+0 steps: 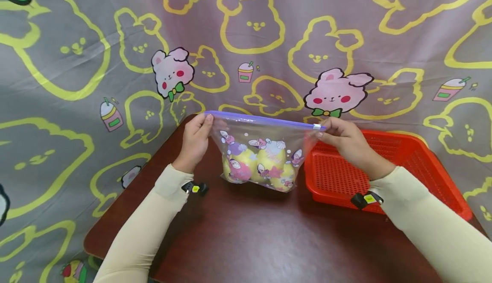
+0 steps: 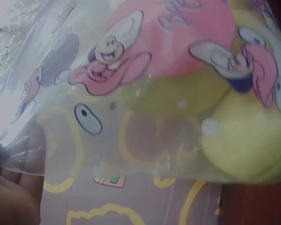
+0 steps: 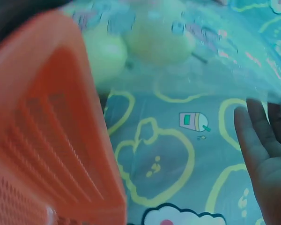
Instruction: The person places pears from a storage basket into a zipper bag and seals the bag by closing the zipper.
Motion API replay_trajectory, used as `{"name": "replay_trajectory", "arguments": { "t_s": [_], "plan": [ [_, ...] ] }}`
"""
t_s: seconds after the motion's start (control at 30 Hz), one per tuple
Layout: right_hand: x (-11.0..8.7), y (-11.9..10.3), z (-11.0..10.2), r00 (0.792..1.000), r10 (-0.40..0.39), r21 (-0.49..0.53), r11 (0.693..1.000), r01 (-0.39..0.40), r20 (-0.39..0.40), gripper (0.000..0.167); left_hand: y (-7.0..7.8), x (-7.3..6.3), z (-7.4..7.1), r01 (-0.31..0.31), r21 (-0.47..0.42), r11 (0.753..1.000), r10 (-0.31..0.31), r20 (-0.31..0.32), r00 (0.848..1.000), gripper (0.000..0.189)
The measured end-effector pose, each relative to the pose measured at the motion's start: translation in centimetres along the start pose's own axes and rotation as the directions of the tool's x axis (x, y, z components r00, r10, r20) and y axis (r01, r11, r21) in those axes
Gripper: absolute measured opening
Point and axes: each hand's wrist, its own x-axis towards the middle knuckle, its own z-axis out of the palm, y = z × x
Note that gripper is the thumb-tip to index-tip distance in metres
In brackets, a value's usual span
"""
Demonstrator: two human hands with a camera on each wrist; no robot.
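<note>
A clear slider-zip bag [image 1: 265, 159] printed with pink shell characters hangs between my two hands in the head view. Several yellow round fruits [image 1: 250, 163] show through its lower part. Its purple zip edge [image 1: 261, 119] is stretched straight, with the white slider [image 1: 317, 126] at the right end. My left hand [image 1: 197, 140] pinches the upper left corner between thumb and fingers. At the other corner, beside the slider, my right hand [image 1: 346, 142] pinches the bag. In the left wrist view the bag's plastic [image 2: 145, 117] hides much of the scene.
A red perforated basket [image 1: 434, 176] stands on the right of the dark brown table [image 1: 246, 236], behind and beneath my right forearm. A patterned cloth [image 1: 253, 27] with bunny drawings hangs behind the table and along its left side.
</note>
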Motion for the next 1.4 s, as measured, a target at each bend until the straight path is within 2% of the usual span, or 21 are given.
{"name": "replay_trajectory", "arguments": {
  "t_s": [0.1,0.23,0.4,0.47,0.57,0.73,0.83,1.0,1.1,1.2,1.3,1.4],
  "plan": [
    [-0.2,0.8,0.5,0.998,-0.045,0.104,0.993,0.048,-0.035,0.011,-0.6,0.4,0.5,0.010,0.005,1.000,-0.009,-0.052,0.999,0.034],
    [-0.3,1.9,1.4,0.996,-0.048,0.242,0.968,0.065,-0.076,0.008,-1.4,0.6,0.9,0.035,-0.011,0.999,-0.036,-0.085,0.996,0.033],
    [-0.8,2.8,2.5,0.994,-0.024,0.464,0.883,0.069,-0.102,0.011,-2.3,0.5,1.5,0.075,-0.087,0.993,-0.087,-0.146,0.985,0.028],
    [-1.0,3.1,2.5,0.993,-0.019,0.523,0.849,0.077,-0.115,0.011,-2.5,0.7,2.0,0.080,-0.111,0.991,-0.097,-0.161,0.982,0.028],
    [-1.1,3.3,2.6,0.989,-0.005,0.548,0.832,0.087,-0.150,0.009,-2.5,0.8,2.4,0.069,-0.103,0.992,-0.084,-0.157,0.984,0.029],
    [-0.3,3.7,2.9,0.984,0.018,0.511,0.856,0.078,-0.179,0.009,-2.8,0.7,2.0,0.015,0.008,1.000,-0.013,-0.179,0.984,0.028],
    [0.0,3.9,2.9,0.983,0.024,0.486,0.871,0.070,-0.183,0.014,-3.1,0.7,1.7,0.018,0.024,1.000,-0.013,-0.199,0.980,0.026],
    [-0.1,3.9,3.0,0.977,0.023,0.446,0.892,0.075,-0.211,0.014,-3.7,0.6,1.5,-0.009,-0.051,0.999,-0.002,-0.206,0.979,0.027],
    [-0.3,3.4,2.8,0.969,0.030,0.381,0.922,0.068,-0.244,0.013,-3.9,0.8,1.8,-0.048,-0.100,0.994,0.027,-0.197,0.980,0.029],
    [-0.3,2.9,2.7,0.967,0.053,0.349,0.936,0.039,-0.249,0.014,-3.9,1.0,2.0,-0.061,-0.150,0.987,0.030,-0.197,0.980,0.023],
    [-0.2,2.8,2.5,0.969,0.077,0.346,0.938,0.009,-0.235,0.017,-4.0,1.1,2.3,-0.057,-0.194,0.979,0.013,-0.217,0.976,0.014],
    [-0.2,2.8,2.3,0.973,0.087,0.357,0.934,-0.006,-0.214,0.016,-4.0,1.1,2.9,-0.057,-0.244,0.968,-0.003,-0.237,0.972,0.014]
  ]
}}
